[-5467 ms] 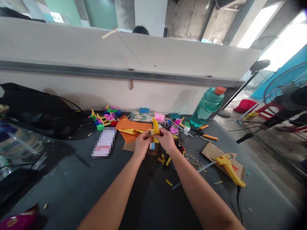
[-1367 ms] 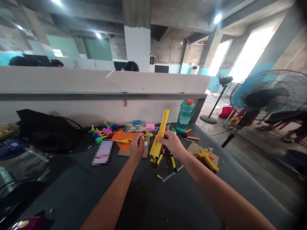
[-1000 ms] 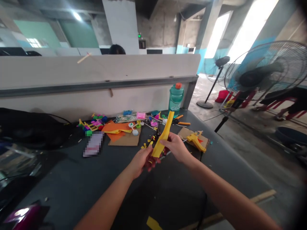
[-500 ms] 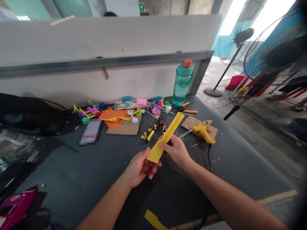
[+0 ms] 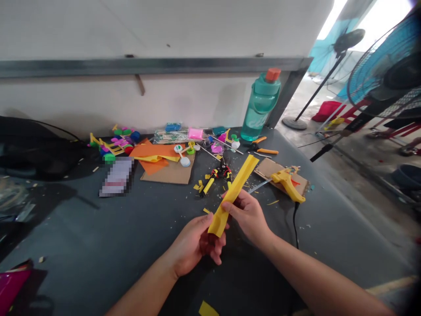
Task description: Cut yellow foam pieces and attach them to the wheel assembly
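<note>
A long yellow strip [image 5: 237,183], creased lengthwise and looking like paper or thin felt, slants up and away above the dark table. My right hand [image 5: 251,216] pinches it near the middle, thumb on top and fingers underneath. At its lower end, my left hand [image 5: 195,239] has the thumb against the left edge, with curled fingers partly hidden behind it. Just beyond lie pliers with yellow, red and black handles [image 5: 226,172], among small yellow scraps [image 5: 199,186]. Another yellow piece [image 5: 208,309] rests at the near edge of the view.
Right of my hands, a yellow glue gun [image 5: 287,184] lies on cardboard [image 5: 263,169], its cord trailing nearer. Orange-handled pliers [image 5: 265,151] and a green bottle [image 5: 261,107] stand farther back. Orange sheets [image 5: 149,151], colourful plastic parts [image 5: 115,144] and a blurred-out flat object [image 5: 116,176] lie left.
The view has tilted down and shifted slightly left. My left thumb sits a little higher along the strip's edge; both hands stay at the strip.
</note>
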Motion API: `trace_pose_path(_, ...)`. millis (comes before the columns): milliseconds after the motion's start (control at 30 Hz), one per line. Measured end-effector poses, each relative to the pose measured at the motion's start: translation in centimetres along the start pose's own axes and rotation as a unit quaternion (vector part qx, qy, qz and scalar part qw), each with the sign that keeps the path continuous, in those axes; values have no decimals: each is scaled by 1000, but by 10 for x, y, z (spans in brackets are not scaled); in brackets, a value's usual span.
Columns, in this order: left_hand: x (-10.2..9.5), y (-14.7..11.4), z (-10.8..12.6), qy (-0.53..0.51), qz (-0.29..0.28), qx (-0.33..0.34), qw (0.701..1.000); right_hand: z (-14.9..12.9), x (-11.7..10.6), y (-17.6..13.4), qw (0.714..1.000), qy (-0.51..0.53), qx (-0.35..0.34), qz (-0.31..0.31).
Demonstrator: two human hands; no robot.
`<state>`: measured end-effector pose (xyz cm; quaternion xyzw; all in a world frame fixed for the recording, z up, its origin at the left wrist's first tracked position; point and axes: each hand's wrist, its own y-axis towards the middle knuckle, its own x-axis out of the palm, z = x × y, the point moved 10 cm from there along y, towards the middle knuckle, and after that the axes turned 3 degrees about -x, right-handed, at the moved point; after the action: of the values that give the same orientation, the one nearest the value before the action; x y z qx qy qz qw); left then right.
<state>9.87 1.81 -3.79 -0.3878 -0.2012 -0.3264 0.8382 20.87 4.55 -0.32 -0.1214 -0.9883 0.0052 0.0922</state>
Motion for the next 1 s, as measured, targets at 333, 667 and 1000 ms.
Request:
trace_pose_path(333, -16, -2, 23, 162, 127, 113, 972, 6, 11, -3, 997, 41, 48, -41)
trace_pose_path(667, -10, -7, 32, 278, 129, 157, 939, 22, 23, -8, 991, 56, 104, -70)
trace_pose_path(1000, -5, -10, 31, 374, 111, 142, 910, -6, -49, 20, 993, 11, 9, 117)
